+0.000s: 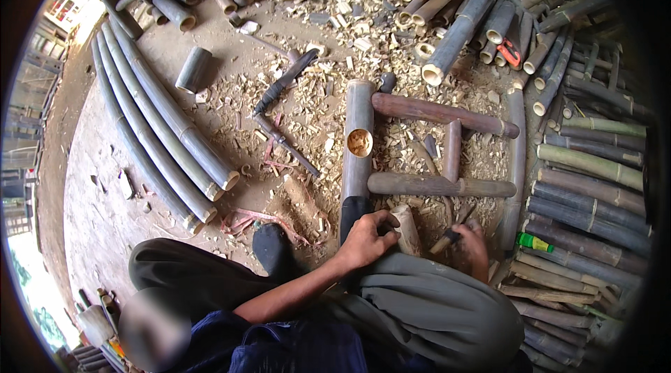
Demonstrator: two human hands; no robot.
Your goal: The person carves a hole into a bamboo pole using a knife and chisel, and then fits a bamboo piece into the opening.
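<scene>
Centrally placed: bamboo frame (442, 184), lying on the chip-strewn floor in front of the person; two rungs and a short crosspiece set between two thick posts.
Near post: left-hand post (355, 167) of the frame, with a round cut hole (360, 142); a dark thing, probably a covered foot, is against its lower end.
Left hand (370, 239): fingers half bent, narrow, just beside a short pale piece of bamboo (407, 232); whether it grips cannot be told.
Right hand (473, 246): closed around a small tool (452, 237); kind unclear.
Weight, judged: light for its bulk if the posts are hollow, though awkward because wide.
Stiffness, judged: rigid along each pole; any give would come at the joints.
Surface, judged: smooth skin, likely slippery under dust.
Weak spots, judged: hole rim and post ends, liable to split.
Best hold: both rungs, close to the posts; or the near post, clear of the hole.
Pale piece: short, stiff, probably easy in one hand; hold around the middle.
Surroundings: wood chips (363, 44), long poles (150, 118).
</scene>
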